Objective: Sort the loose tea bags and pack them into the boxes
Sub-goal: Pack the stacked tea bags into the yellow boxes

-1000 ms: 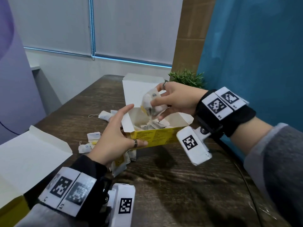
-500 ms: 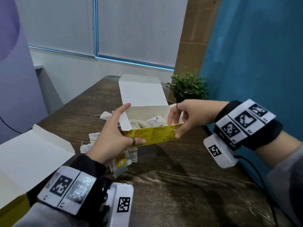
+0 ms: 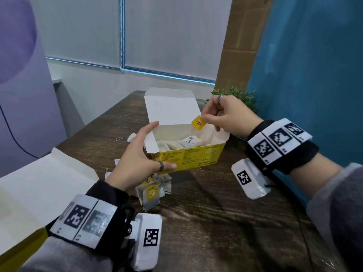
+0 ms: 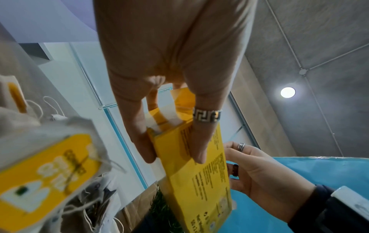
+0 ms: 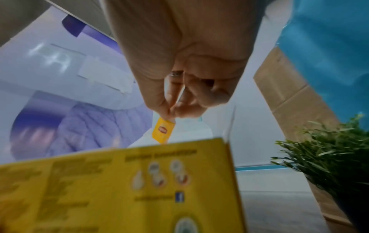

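Observation:
An open yellow tea box sits mid-table with its white lid up and several tea bags inside. My left hand grips the box's left end, thumb along the front, fingers on the side flap. My right hand hovers over the box's right end and pinches a small yellow tea-bag tag. Loose tea bags lie on the table under my left wrist.
A second open yellow box stands at the near left edge. More loose tea bags lie behind the left hand. A small green plant stands at the back right against the blue wall.
My right hand let go of the box's right front corner, rose above the box, and now pinches a yellow tag. The left hand has stayed on the box.

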`<state>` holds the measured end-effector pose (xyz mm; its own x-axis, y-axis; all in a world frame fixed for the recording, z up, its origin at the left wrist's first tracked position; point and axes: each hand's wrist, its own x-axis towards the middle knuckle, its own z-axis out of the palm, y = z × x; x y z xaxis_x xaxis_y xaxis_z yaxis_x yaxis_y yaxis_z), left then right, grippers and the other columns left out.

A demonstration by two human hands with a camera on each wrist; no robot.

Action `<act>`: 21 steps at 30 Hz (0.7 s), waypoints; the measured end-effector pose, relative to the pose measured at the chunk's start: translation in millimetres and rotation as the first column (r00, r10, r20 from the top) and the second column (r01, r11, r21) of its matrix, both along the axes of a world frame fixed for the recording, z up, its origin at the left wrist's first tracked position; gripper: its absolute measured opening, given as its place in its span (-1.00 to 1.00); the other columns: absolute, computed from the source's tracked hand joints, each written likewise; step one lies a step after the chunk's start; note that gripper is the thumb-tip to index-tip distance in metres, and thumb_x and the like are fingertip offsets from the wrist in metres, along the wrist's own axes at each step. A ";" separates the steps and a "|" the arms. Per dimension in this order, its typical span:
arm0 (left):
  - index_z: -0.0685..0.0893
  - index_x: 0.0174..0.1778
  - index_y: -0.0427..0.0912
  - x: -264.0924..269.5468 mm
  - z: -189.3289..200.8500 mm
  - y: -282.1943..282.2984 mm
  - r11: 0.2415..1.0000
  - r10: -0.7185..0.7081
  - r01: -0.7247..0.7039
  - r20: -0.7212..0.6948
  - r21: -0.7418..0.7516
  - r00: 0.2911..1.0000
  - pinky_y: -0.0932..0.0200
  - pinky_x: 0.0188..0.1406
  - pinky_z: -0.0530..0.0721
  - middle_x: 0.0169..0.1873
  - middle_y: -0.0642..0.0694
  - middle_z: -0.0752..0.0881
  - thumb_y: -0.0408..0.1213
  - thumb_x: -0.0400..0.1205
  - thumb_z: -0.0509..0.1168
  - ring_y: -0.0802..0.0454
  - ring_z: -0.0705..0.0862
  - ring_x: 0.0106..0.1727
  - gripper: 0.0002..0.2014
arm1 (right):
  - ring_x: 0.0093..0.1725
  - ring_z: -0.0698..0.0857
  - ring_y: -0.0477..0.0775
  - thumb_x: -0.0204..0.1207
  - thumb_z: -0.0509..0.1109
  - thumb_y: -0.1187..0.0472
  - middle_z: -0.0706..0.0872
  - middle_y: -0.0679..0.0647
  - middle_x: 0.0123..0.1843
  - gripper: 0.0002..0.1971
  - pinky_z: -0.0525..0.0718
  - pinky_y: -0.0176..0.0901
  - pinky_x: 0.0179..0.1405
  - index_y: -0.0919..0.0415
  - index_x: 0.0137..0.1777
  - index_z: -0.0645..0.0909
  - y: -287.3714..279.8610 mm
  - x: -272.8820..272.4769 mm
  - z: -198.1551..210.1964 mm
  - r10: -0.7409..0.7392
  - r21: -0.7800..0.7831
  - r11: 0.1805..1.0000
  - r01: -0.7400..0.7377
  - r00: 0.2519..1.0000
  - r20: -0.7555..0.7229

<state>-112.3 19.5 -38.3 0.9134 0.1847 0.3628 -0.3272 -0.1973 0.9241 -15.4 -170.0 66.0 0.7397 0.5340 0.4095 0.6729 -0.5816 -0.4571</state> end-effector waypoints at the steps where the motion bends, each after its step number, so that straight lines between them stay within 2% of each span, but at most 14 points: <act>1: 0.34 0.50 0.18 0.3 0.2 1.1 1.000 0.001 -0.001 0.001 0.009 1.000 0.38 0.08 0.64 0.26 0.24 0.48 -0.48 0.18 0.64 0.40 0.52 0.19 0.02 | -0.49 0.59 -0.23 0.49 0.40 0.26 0.63 -0.09 -0.35 -0.96 0.52 -0.49 -0.45 0.16 -0.18 0.62 5.4 -1.9 -3.0 -0.009 -0.004 1.000 0.009 0.999 0.049; 3: 0.33 0.51 0.17 0.7 -0.7 4.6 1.000 0.008 -0.008 0.007 0.026 1.000 0.57 -0.06 0.58 0.26 0.23 0.47 -0.48 0.19 0.63 0.50 0.48 0.13 0.02 | -0.46 0.57 -0.36 0.46 0.41 0.24 0.63 -0.14 -0.35 -0.96 0.46 -0.59 -0.41 0.11 -0.21 0.64 14.5 -6.9 -8.8 0.002 -0.103 0.995 0.011 0.992 0.123; 4: 0.33 0.51 0.19 0.8 -1.0 6.3 0.999 0.013 -0.014 0.009 0.043 1.000 0.65 -0.14 0.54 0.29 0.21 0.45 -0.47 0.19 0.64 0.53 0.46 0.12 0.02 | -0.44 0.57 -0.35 0.44 0.42 0.22 0.63 -0.16 -0.35 -0.94 0.46 -0.58 -0.41 0.07 -0.23 0.64 18.1 -9.7 -11.7 0.009 -0.168 0.986 0.014 0.991 0.135; 8: 0.32 0.51 0.24 0.2 0.7 13.8 0.997 0.028 -0.028 0.009 0.078 1.000 0.70 -0.25 0.50 0.43 0.12 0.38 -0.45 0.22 0.63 0.40 0.46 0.18 0.01 | -0.38 0.55 -0.25 0.49 0.40 0.14 0.59 -0.21 -0.38 -0.82 0.45 -0.39 -0.38 -0.05 -0.33 0.55 25.4 -16.2 -16.9 0.018 -0.321 0.947 0.016 0.995 0.103; 10: 0.33 0.50 0.27 0.6 0.8 18.6 0.996 0.067 -0.068 0.017 0.061 0.998 0.61 -0.12 0.56 0.45 0.10 0.37 -0.44 0.20 0.64 0.26 0.44 0.30 0.02 | -0.34 0.54 -0.26 0.55 0.35 0.01 0.58 -0.21 -0.34 -0.84 0.41 -0.43 -0.42 0.03 -0.21 0.64 28.1 -19.4 -17.0 0.048 -0.343 0.939 -0.022 0.997 0.066; 12: 0.37 0.45 0.35 1.6 0.6 24.3 0.992 0.130 -0.130 0.016 0.007 0.991 0.19 0.16 0.67 0.46 0.05 0.40 -0.40 0.14 0.68 0.09 0.48 0.38 0.04 | -0.30 0.50 -0.26 0.59 0.28 -0.04 0.56 -0.12 -0.23 -0.76 0.35 -0.40 -0.38 0.06 -0.14 0.67 28.7 -22.5 -19.8 0.053 -0.188 0.982 -0.022 0.986 0.158; 13: 0.38 0.42 0.38 1.9 0.4 27.0 0.987 0.162 -0.161 0.010 -0.025 0.987 -0.01 0.21 0.68 0.44 0.02 0.42 -0.39 0.10 0.69 -0.01 0.53 0.37 0.05 | -0.31 0.47 -0.24 0.60 0.26 -0.02 0.54 -0.09 -0.23 -0.77 0.34 -0.41 -0.35 0.03 -0.20 0.63 27.9 -25.9 -22.2 0.040 -0.047 0.998 -0.030 0.973 0.228; 15: 0.38 0.38 0.45 2.3 0.3 30.9 0.972 0.221 -0.220 -0.007 -0.075 0.975 -0.16 0.22 0.66 0.40 -0.04 0.47 -0.35 0.03 0.70 -0.14 0.59 0.32 0.07 | -0.40 0.40 -0.20 0.62 0.26 0.04 0.45 -0.11 -0.38 -0.70 0.33 -0.39 -0.37 0.00 -0.37 0.44 24.9 -34.9 -31.6 0.047 0.231 0.965 -0.127 0.945 0.322; 16: 0.38 0.35 0.51 2.9 0.5 32.2 0.967 0.239 -0.239 -0.011 -0.092 0.971 -0.18 0.20 0.67 0.38 -0.07 0.49 -0.30 -0.02 0.69 -0.18 0.61 0.30 0.08 | -0.45 0.37 -0.18 0.61 0.26 0.07 0.39 -0.12 -0.46 -0.66 0.31 -0.36 -0.40 0.03 -0.43 0.40 23.8 -37.8 -39.4 0.083 0.298 0.937 -0.183 0.945 0.318; 17: 0.37 0.31 0.56 3.1 1.1 32.5 0.963 0.251 -0.251 -0.013 -0.102 0.968 -0.18 0.19 0.68 0.36 -0.09 0.51 -0.25 -0.06 0.67 -0.20 0.62 0.28 0.08 | -0.49 0.36 -0.18 0.59 0.27 0.07 0.37 -0.12 -0.50 -0.64 0.30 -0.36 -0.42 0.09 -0.45 0.40 24.2 -40.8 -48.5 0.134 0.291 0.931 -0.219 0.949 0.286; 18: 0.37 0.27 0.61 3.1 1.5 33.0 0.959 0.264 -0.263 -0.009 -0.104 0.965 -0.17 0.17 0.69 0.35 -0.10 0.52 -0.20 -0.10 0.66 -0.21 0.63 0.26 0.06 | -0.49 0.38 -0.19 0.57 0.30 0.06 0.40 -0.11 -0.50 -0.65 0.33 -0.37 -0.42 0.14 -0.43 0.46 26.1 -42.4 -58.0 0.209 0.213 0.943 -0.256 0.952 0.222; 19: 0.36 0.23 0.65 2.7 1.7 33.2 0.955 0.279 -0.278 0.000 -0.102 0.960 -0.17 0.17 0.69 0.34 -0.10 0.52 -0.17 -0.11 0.65 -0.22 0.64 0.25 0.05 | -0.45 0.44 -0.20 0.54 0.36 0.04 0.49 -0.10 -0.45 -0.72 0.39 -0.38 -0.39 0.17 -0.35 0.55 30.0 -43.3 -67.4 0.285 0.059 0.954 -0.293 0.951 0.117; 20: 0.35 0.23 0.65 1.9 2.5 33.2 0.952 0.294 -0.293 0.008 -0.091 0.956 -0.17 0.17 0.69 0.34 -0.11 0.53 -0.15 -0.11 0.65 -0.22 0.65 0.23 0.04 | -0.38 0.51 -0.22 0.50 0.42 0.03 0.59 -0.09 -0.32 -0.81 0.46 -0.40 -0.31 0.16 -0.17 0.64 35.6 -43.7 -75.6 0.338 -0.124 0.934 -0.336 0.941 0.001; 21: 0.35 0.25 0.64 1.3 3.4 32.9 0.948 0.311 -0.310 0.007 -0.073 0.950 -0.20 0.17 0.68 0.33 -0.12 0.53 -0.14 -0.10 0.65 -0.22 0.66 0.23 0.05 | -0.29 0.54 -0.25 0.47 0.46 0.04 0.65 -0.09 -0.16 -0.78 0.49 -0.44 -0.23 0.13 0.04 0.65 42.5 -44.4 -82.1 0.373 -0.276 0.882 -0.381 0.924 -0.083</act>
